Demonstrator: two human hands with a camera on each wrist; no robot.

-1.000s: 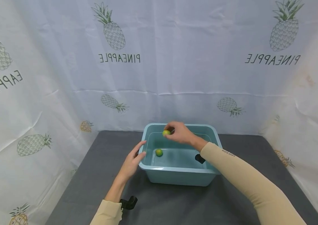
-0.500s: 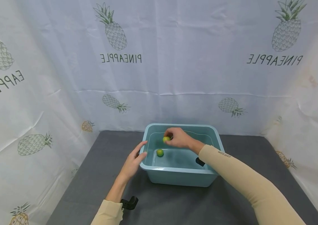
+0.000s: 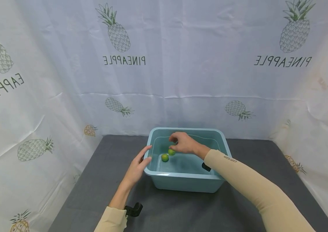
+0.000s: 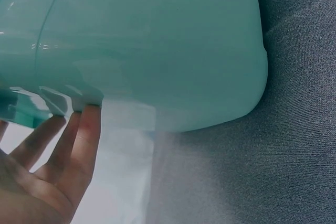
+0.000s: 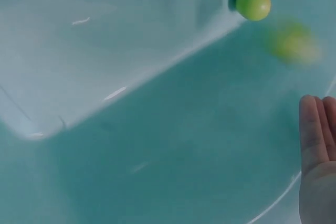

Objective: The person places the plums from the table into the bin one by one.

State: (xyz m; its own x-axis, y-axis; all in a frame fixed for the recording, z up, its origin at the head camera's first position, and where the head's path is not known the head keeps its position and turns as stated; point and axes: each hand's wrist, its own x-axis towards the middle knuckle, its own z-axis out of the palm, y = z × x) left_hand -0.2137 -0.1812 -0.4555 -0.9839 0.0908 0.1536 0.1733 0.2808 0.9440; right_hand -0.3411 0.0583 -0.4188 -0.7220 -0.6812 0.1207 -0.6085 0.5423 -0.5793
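Note:
A light blue plastic basin (image 3: pixel 185 184) stands on the dark cloth. My left hand (image 3: pixel 135 169) is at its left rim; in the left wrist view the fingers (image 4: pixel 86 135), fairly straight, touch the outer wall. Over the basin's inside hovers my right hand (image 3: pixel 182 142), its fingers (image 5: pixel 311 129) straight and holding nothing in the right wrist view. Just below it a small yellow-green fruit (image 3: pixel 171 152), like a lime, is in the air, blurred (image 5: pixel 293 43) and apart from the fingertips. Another such green fruit (image 3: pixel 165 157) lies on the basin floor at the left.
A dark grey cloth (image 3: pixel 100 180) covers the table. White curtains (image 3: pixel 178 74) with pineapple prints hang behind it and on both sides. A black wrist camera mount (image 3: pixel 134 209) sits on the left wrist, another (image 3: pixel 206 167) on the right.
My right hand moved slightly lower into the basin, pinching the yellow-green fruit, then let it go; the fruit is now dropping below the fingers. My left hand stayed at the rim.

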